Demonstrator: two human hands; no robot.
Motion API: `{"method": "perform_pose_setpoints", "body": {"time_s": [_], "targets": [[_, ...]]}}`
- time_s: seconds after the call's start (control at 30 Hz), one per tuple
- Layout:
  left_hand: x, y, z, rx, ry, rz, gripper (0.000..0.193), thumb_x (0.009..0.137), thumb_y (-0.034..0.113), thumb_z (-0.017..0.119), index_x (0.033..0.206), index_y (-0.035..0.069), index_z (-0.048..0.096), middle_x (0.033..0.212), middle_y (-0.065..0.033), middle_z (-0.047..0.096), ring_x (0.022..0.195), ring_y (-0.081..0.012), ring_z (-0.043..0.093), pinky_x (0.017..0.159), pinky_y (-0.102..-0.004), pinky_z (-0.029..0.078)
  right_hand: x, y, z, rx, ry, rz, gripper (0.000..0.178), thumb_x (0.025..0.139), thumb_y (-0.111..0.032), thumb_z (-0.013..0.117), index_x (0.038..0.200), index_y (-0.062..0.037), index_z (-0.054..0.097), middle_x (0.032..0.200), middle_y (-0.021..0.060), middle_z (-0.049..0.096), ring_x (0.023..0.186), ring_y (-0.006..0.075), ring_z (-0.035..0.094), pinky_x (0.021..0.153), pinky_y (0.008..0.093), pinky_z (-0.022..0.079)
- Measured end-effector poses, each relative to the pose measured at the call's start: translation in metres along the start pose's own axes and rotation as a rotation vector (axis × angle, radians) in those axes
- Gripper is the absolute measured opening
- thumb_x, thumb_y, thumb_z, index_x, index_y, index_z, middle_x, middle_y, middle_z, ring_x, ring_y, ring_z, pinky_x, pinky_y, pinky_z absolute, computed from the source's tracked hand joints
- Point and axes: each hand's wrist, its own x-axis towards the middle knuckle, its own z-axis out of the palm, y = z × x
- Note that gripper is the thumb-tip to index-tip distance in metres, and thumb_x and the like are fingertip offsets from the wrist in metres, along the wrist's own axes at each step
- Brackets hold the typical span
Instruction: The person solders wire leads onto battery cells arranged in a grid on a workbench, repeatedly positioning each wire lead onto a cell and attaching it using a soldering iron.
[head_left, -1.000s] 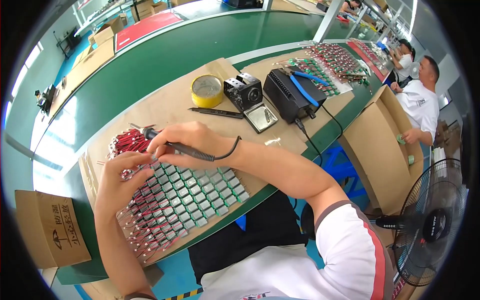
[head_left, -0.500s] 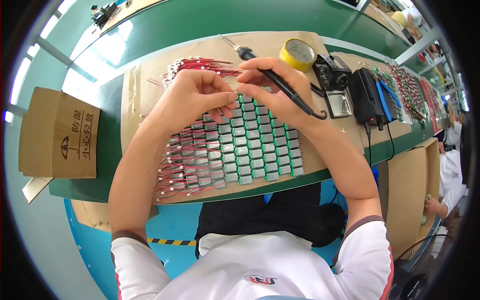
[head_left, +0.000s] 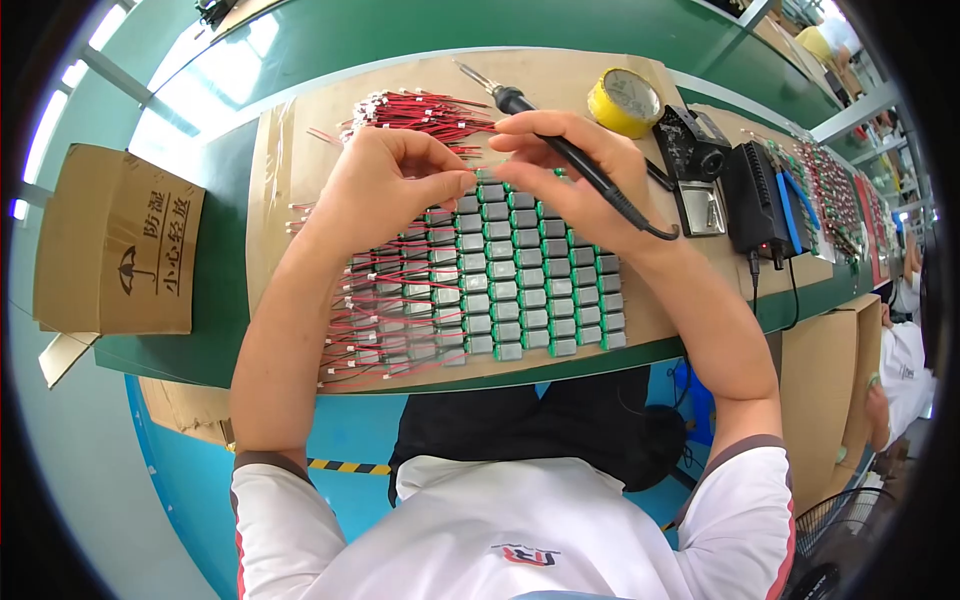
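Several rows of small grey battery packs (head_left: 503, 272) with green edges lie on the brown board. Those on the left have red and black leads (head_left: 385, 310) with white plugs at their ends. Over the far rows my left hand (head_left: 400, 185) is closed, thumb pressed to forefinger; whatever is in the pinch is too small to make out. My right hand (head_left: 600, 185) grips a soldering iron (head_left: 575, 158), its metal tip pointing up and away to the left. The two hands' fingertips are close together. Just beyond my left hand sits a heap of red leads (head_left: 430, 112).
A yellow tape roll (head_left: 624, 102) stands behind my right hand. Right of it are a black iron stand (head_left: 692, 150) and a black box (head_left: 757, 200) with blue-handled pliers (head_left: 792, 205). A cardboard box (head_left: 120, 245) stands at left. Another person (head_left: 905, 375) is at far right.
The view has shifted slightly, so the bench things sit a little farther right. My right hand has drawn a bit away from my left, still gripping the soldering iron; my left keeps its pinch.
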Motion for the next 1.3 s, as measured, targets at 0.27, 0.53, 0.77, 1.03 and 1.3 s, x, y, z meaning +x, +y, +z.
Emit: {"method": "perform_pose_setpoints", "body": {"time_s": [0.27,0.53,0.77,1.03,1.3], "targets": [[0.004,-0.023,0.006,0.355,0.135,0.228,0.014,0.089,0.009,0.081,0.083,-0.001,0.073,0.109,-0.0095,0.077,0.106,-0.0207,0.071,0.093,-0.0358,0.056,-0.044,0.021,-0.053,0.110,0.031,0.017,0.060,0.113,-0.031,0.064,0.156,0.0090,0.053,0.109,0.0206,0.080,0.081,0.0228,0.079,0.077,0.0363,0.068],[0.002,-0.029,0.013,0.468,0.147,0.271,0.014,0.087,0.011,0.081,0.082,-0.001,0.074,0.120,-0.0088,0.077,0.118,-0.0270,0.070,0.109,-0.0416,0.051,-0.057,0.012,-0.042,0.319,0.118,0.345,0.025,0.105,0.002,0.065,0.125,0.0125,0.075,0.097,0.0183,0.078,0.080,0.0244,0.081,0.076,0.0318,0.067],[0.003,-0.027,0.012,0.439,0.126,0.247,0.016,0.087,0.010,0.081,0.083,-0.003,0.074,0.119,-0.0095,0.076,0.113,-0.0257,0.072,0.104,-0.0385,0.053,-0.056,0.014,-0.042,0.247,0.047,0.287,0.024,0.104,0.002,0.066,0.123,0.0117,0.076,0.091,0.0167,0.077,0.077,0.0228,0.080,0.073,0.0302,0.065],[0.005,-0.029,0.013,0.399,0.148,0.259,0.013,0.082,0.012,0.077,0.078,0.000,0.075,0.113,-0.0100,0.078,0.111,-0.0313,0.073,0.103,-0.0429,0.055,-0.055,0.012,-0.041,0.201,0.034,0.284,0.022,0.103,0.001,0.067,0.121,0.0108,0.077,0.090,0.0159,0.077,0.077,0.0222,0.080,0.072,0.0296,0.064],[0.005,-0.029,0.013,0.408,0.148,0.243,0.013,0.082,0.012,0.077,0.078,0.000,0.075,0.114,-0.0099,0.078,0.113,-0.0313,0.072,0.104,-0.0430,0.055,-0.054,0.014,-0.041,0.142,0.008,0.242,0.023,0.102,0.002,0.068,0.121,0.0109,0.077,0.089,0.0153,0.078,0.077,0.0207,0.080,0.071,0.0282,0.063]]}}
